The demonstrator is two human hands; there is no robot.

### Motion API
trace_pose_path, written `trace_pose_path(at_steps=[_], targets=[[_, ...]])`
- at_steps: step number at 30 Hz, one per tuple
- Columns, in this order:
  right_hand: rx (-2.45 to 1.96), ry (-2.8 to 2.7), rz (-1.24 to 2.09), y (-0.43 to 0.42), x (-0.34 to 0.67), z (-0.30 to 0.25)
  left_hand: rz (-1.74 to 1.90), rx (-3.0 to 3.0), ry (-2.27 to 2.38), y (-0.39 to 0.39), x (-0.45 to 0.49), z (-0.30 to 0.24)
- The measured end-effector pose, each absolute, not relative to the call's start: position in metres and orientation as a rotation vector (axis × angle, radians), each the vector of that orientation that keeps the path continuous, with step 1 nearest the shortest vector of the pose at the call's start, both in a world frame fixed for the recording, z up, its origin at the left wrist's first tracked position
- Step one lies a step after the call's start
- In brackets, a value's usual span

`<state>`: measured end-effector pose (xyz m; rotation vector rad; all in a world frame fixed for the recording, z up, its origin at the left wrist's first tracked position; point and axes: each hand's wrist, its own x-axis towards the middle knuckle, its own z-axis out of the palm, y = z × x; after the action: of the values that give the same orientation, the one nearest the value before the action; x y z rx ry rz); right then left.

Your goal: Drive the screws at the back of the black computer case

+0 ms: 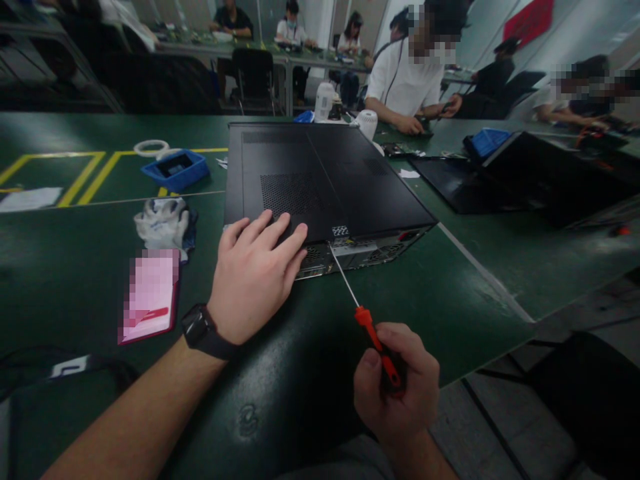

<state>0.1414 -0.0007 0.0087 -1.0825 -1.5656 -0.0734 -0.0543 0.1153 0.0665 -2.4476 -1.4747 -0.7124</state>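
Note:
A black desktop computer case [370, 193] lies on its side on the green table, its back panel turned toward me. My left hand [257, 267] rests on the near left corner of the case, fingers spread over the top panel and thumb at the back edge. In my right hand [400, 387] is a screwdriver [364, 317] with a red handle and a long thin shaft. Its tip meets the upper back edge of the case, just below a small checkered label [340, 231]. Whether the tip sits in a screw cannot be made out.
Left of the case are a blue tray [176, 172], a tape roll [151, 148], grey-white gloves [163, 227] and a pink-edged phone-like object [153, 297]. Another opened black case [545, 173] stands at the right. Across the table a person in a white shirt [407, 80] handles parts.

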Motion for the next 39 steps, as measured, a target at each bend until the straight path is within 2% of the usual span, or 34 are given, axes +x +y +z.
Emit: trace_pose_path(at_steps=[7,28,39], targets=[[-1.201,-1.448,-0.113,-0.01,0.146,-0.009,-0.699,-2.456,-1.482,0.114,-0.054,0.066],[-1.13,-1.514,-0.067,-0.006,0.146,-0.003,-0.716,-2.428,-1.427,0.115,-0.055,0.063],[-1.141,-1.555,-0.153,-0.004,0.144,0.0,-0.725,-2.423,-1.416,0.116,-0.055,0.063]])
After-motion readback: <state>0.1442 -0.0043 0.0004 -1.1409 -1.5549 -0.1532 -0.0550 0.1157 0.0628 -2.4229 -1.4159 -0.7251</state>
